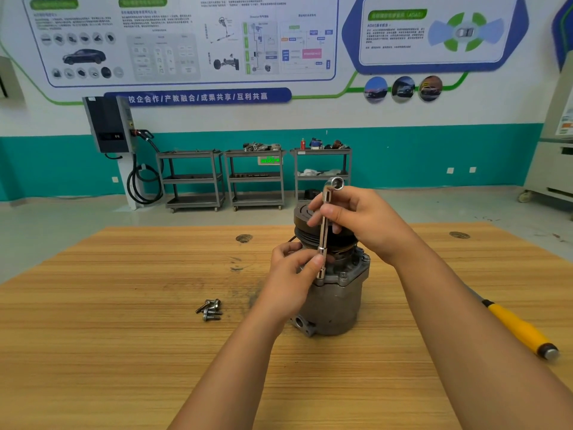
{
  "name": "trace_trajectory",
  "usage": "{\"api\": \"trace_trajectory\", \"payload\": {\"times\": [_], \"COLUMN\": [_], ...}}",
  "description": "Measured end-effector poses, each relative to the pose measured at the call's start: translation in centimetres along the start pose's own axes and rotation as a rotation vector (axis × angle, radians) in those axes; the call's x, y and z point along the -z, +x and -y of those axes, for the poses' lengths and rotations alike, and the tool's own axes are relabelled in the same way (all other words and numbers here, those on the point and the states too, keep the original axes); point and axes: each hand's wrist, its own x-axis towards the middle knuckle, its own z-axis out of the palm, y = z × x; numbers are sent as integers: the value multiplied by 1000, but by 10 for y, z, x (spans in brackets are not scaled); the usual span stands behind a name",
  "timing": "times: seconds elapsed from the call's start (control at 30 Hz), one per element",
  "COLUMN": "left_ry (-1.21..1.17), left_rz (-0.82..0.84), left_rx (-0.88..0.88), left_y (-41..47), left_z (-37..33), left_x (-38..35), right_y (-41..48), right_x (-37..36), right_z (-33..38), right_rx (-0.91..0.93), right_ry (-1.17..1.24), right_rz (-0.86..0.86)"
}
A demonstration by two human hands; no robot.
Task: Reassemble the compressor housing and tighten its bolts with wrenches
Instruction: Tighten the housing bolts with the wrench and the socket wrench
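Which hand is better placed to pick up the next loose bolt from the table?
Left. The loose bolts lie left of the compressor, nearer the left hand; the right hand grips the wrench high up.

Wall charger, three metal carts, posters

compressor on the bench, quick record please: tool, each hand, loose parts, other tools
compressor: upright on the wooden table, dark pulley on top
tool: L-shaped socket wrench, near upright, lower end down at the housing flange
left hand: pinches the wrench's lower shaft
right hand: holds the upper shaft, below the bend
loose bolts: small pile on the table, left of the compressor
other tool: yellow-handled tool lying at the right, untouched
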Motion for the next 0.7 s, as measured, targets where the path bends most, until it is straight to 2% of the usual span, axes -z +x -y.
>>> {"api": "trace_trajectory", "payload": {"times": [0.17, 0.33, 0.7], "left_ry": [23, 17, 34], "left_rz": [-4, 26, 24], "left_rx": [-3, 1, 10], "left_y": [0, 2, 1], "left_z": [2, -1, -4], "left_x": [0, 3, 1], "right_y": [3, 0, 4], "right_x": [-9, -2, -5], "right_z": [-4, -2, -2], "right_rx": [2, -6, -22], "right_ry": [-41, -39, -43], "right_rz": [-139, 1, -89]}}
